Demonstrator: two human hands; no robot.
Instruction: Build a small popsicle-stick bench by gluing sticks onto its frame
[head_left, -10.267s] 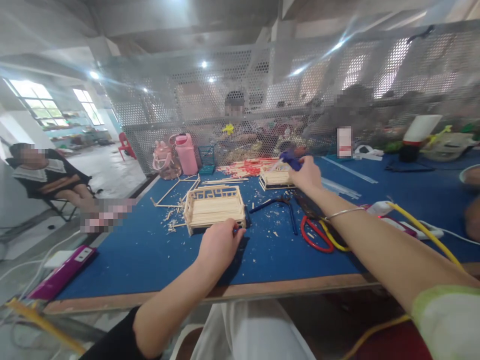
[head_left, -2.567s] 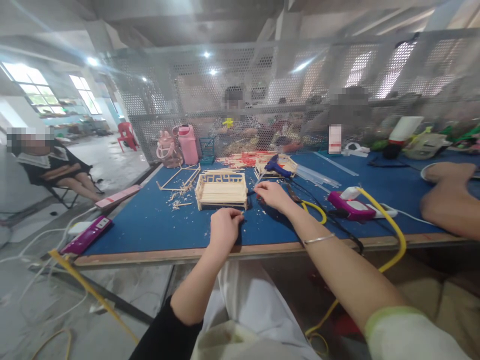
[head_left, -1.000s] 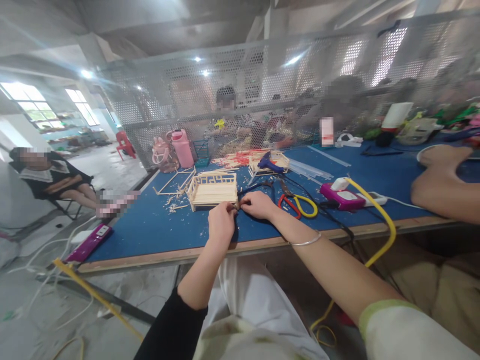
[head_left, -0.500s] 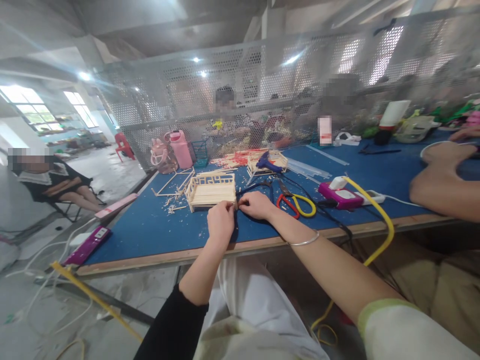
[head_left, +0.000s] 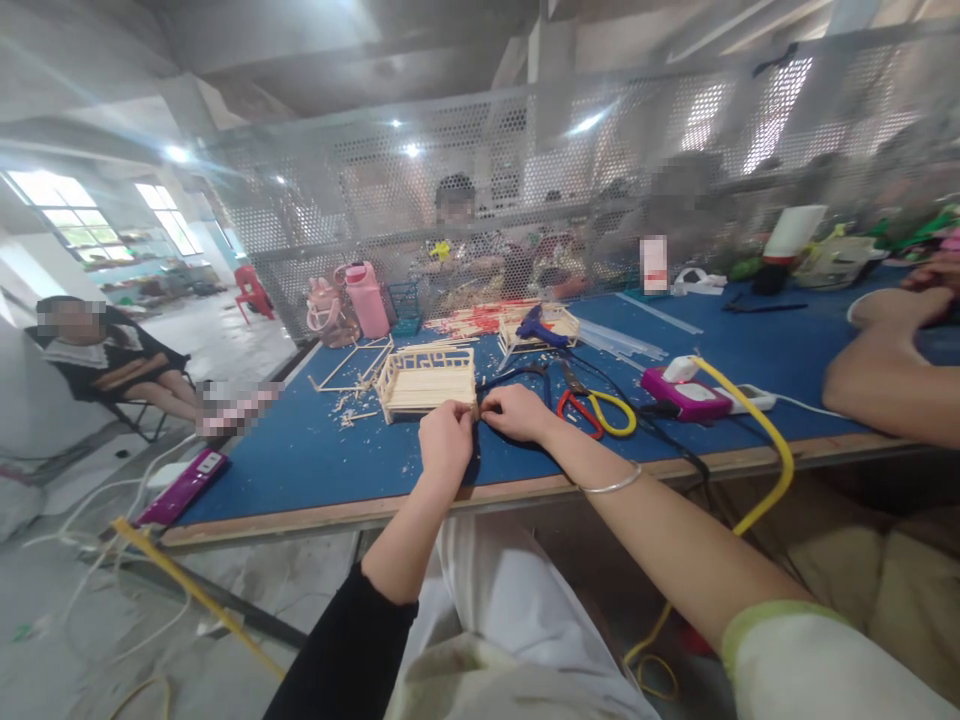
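A small bench built of pale wooden sticks point(head_left: 427, 388), with a latticed back, stands upright on the blue tabletop. My left hand point(head_left: 446, 440) is closed at its front right corner, the fingertips pinched on the leg there. Just right of that corner, my right hand point(head_left: 519, 412) is closed in a pinch, fingertips close to the left ones. Whatever lies between the right fingertips is too small to make out. Scissors with red and yellow handles point(head_left: 600, 412) lie to the right of my right hand, and dark-handled pliers point(head_left: 525, 372) lie behind it.
Behind the bench a blue glue gun point(head_left: 541, 330) rests on a second stick piece point(head_left: 510, 328). A stick frame point(head_left: 352, 365), loose sticks and scraps lie about. A purple power strip point(head_left: 686, 395) with cables sits at right, near a co-worker's arm point(head_left: 877, 370). A perforated screen backs the table.
The view has shifted very slightly. Both hands stay at the bench's right corner, with no clear change in their grip.
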